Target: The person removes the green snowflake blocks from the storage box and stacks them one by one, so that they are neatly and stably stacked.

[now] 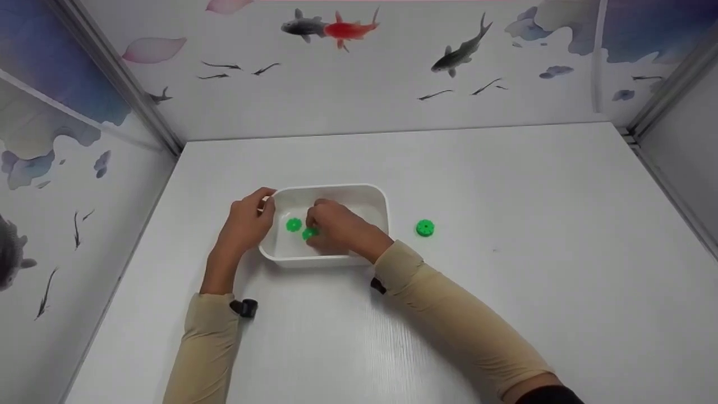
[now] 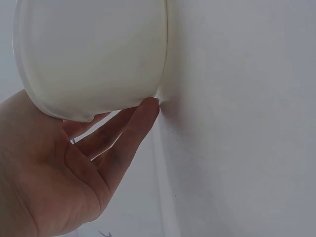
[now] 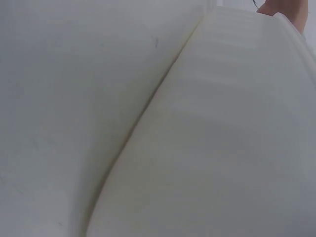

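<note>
A shallow white plastic box (image 1: 323,262) with rounded corners stands on the table. My left hand (image 1: 247,220) holds its left end; in the left wrist view the fingers (image 2: 129,131) lie along the outer wall and the thumb is hidden. Reaching over the near rim, my right hand (image 1: 336,224) is inside the box and pinches a small green notched disc (image 1: 309,233), partly covered by the fingers. To its left, a green flower-shaped disc (image 1: 294,224) lies on the box floor. The right wrist view shows only the box's outer wall (image 3: 212,128), not the fingers.
Right of the box, a thicker green round piece (image 1: 425,228) with holes sits on the white table (image 1: 533,280). A back panel (image 1: 359,101) printed with fish and side panels enclose the table.
</note>
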Demonstrator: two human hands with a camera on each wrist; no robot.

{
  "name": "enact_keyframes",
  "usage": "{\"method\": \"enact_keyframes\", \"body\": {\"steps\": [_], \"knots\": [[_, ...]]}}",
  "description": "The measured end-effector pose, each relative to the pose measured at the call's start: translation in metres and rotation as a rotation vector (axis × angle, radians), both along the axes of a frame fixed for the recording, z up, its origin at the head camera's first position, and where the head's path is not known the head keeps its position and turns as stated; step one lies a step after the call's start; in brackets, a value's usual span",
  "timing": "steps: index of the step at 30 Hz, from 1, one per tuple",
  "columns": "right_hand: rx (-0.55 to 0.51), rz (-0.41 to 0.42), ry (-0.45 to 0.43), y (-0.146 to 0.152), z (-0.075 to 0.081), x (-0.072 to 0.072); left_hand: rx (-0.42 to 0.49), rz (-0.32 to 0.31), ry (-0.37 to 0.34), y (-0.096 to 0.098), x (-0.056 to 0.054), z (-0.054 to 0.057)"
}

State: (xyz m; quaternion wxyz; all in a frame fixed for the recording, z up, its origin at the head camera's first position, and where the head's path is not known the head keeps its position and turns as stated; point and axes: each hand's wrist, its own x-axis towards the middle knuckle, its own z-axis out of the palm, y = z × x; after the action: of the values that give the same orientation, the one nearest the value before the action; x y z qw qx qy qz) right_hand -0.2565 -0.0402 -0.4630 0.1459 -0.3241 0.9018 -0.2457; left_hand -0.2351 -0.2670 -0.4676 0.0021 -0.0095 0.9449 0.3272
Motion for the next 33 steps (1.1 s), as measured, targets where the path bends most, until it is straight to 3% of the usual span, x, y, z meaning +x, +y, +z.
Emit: {"method": "enact_keyframes", "body": {"steps": [16, 33], "knots": [[0.041, -0.043, -0.006, -0.0032, -0.0015, -0.0007, 0.008, -0.001, 0.005, -0.0003, -0.0015, -0.0007], [0.014, -0.01, 0.059, 0.0021, -0.0059, -0.0023, -0.005, -0.015, 0.043, 0.0002, -0.0006, -0.0006]]}}
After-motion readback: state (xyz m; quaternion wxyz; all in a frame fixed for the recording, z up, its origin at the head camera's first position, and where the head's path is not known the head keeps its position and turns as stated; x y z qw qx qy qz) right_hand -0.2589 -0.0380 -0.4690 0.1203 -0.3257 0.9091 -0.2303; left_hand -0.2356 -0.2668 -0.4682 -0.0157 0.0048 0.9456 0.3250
